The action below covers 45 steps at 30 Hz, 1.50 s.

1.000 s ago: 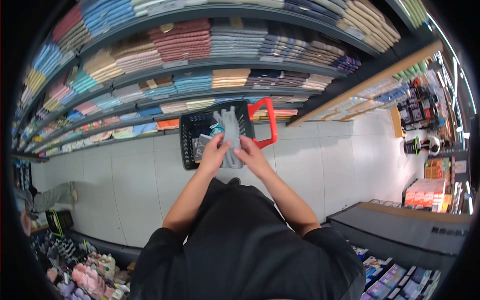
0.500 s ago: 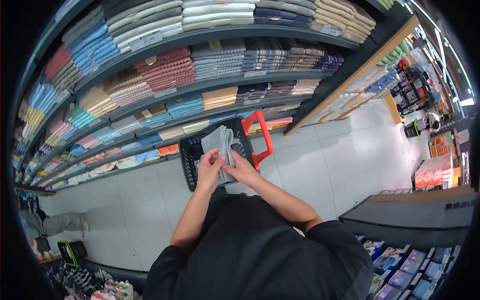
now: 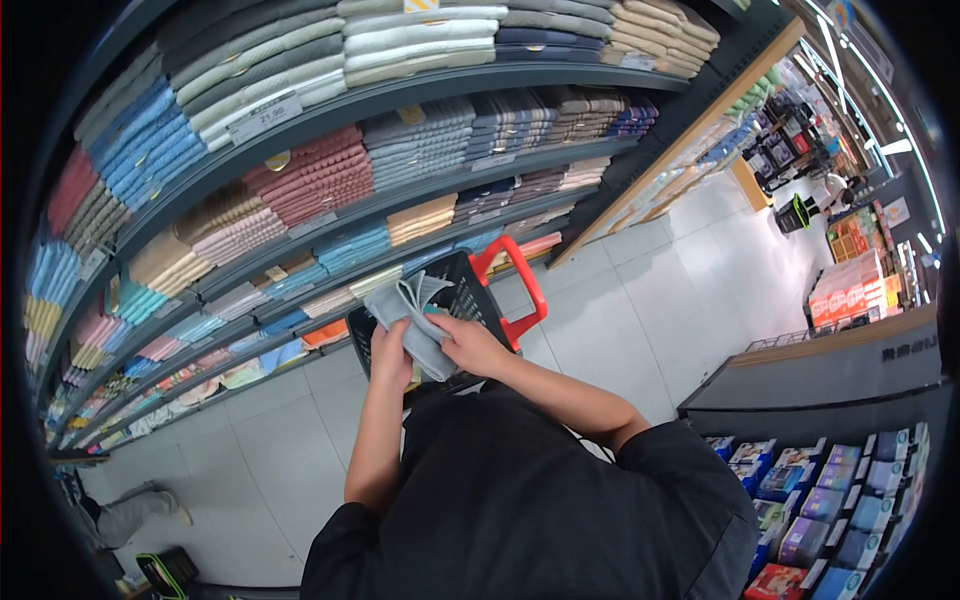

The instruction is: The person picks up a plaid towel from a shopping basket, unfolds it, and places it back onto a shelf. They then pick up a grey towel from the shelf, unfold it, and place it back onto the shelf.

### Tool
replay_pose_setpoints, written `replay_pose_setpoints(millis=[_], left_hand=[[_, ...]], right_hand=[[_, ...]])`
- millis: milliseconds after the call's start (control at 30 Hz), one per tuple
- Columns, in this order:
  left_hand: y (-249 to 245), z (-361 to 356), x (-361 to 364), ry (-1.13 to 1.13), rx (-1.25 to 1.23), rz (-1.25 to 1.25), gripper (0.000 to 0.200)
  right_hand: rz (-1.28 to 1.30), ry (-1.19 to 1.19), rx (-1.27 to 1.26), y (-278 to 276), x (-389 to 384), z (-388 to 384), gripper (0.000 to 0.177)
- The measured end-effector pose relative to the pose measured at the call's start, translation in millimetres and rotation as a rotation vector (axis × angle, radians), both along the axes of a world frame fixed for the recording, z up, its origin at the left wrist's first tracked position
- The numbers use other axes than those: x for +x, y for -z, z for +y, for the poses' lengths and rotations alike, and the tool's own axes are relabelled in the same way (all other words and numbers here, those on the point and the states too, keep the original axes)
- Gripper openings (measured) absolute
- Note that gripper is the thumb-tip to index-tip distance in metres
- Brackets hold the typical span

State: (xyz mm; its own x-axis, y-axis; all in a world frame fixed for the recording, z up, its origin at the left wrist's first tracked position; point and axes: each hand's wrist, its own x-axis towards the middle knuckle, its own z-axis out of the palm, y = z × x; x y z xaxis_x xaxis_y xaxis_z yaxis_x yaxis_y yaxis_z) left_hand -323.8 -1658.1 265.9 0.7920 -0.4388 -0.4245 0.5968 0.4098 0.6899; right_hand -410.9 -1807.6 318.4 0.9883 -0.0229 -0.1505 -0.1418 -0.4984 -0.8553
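Observation:
A folded grey-blue towel [image 3: 422,345] is between my two hands, its upper folds fanned apart. My left hand [image 3: 391,350] grips its left side. On the right edge, my right hand [image 3: 466,343] has its fingers closed on the cloth. Under the towel is a black shopping basket [image 3: 462,290] with a red handle [image 3: 530,290] that sticks out to the right. The towel and my hands hide most of the basket's inside.
Shelves of stacked folded towels [image 3: 310,160] curve along the front and left. Tiled floor [image 3: 650,290] runs to the right. Boxed goods [image 3: 810,500] fill a rack at lower right. Another person's legs [image 3: 140,510] and a dark basket [image 3: 165,572] show at lower left.
The towel has turned and spread wider, its folds opening at the top. Both hands have shifted their hold on it. The view has tilted slightly.

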Motion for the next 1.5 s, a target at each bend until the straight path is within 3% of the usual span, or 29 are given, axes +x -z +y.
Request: replay_pose_setpoints(millis=[133,267,367,567,600,800,900,1000,1300,1400,1500], left_hand=[[-3.4,7.1,3.0,0.062,0.011,-0.029,0.033],[-9.2,6.4,3.9,0.146,0.045,-0.085,0.032],[-17.2,4.7,3.0,0.131,0.017,-0.118,0.030],[-17.9,21.8,18.5,-0.058,0.051,-0.083,0.033],[-18.1,31.2,22.3,-0.104,0.068,-0.070,0.034],[-30.8,87.1,52.0,-0.311,0.162,-0.323,0.036],[-39.0,102.5,64.1,-0.340,0.351,-0.553,0.029],[-33.5,115.3,76.3,-0.250,0.506,-0.630,0.023],[-28.6,123.1,87.5,-0.369,0.569,-0.720,0.021],[-20.2,133.0,90.0,-0.341,0.610,-0.788,0.025],[-28.3,132.1,83.1,-0.345,0.609,-0.792,0.028]], right_hand=[[-0.044,0.195,0.255,25.8,12.3,7.8,0.058],[0.075,0.343,0.699,34.8,30.1,-8.0,0.062],[0.098,0.291,0.750,15.6,39.5,-11.4,0.053],[-0.009,0.216,0.464,16.4,66.4,-19.4,0.030],[-0.027,0.228,0.611,-3.8,68.4,-20.0,0.031],[-0.214,0.391,0.490,-12.4,88.8,-73.0,0.033],[-0.216,0.389,0.495,-15.9,87.3,-94.0,0.032],[-0.184,0.344,0.451,-11.3,85.6,-102.2,0.030],[-0.158,0.293,0.578,-17.9,76.8,-92.6,0.032],[-0.076,0.187,0.311,-10.1,74.0,-103.4,0.038],[-0.266,0.138,0.396,-30.1,65.2,-90.2,0.043]])
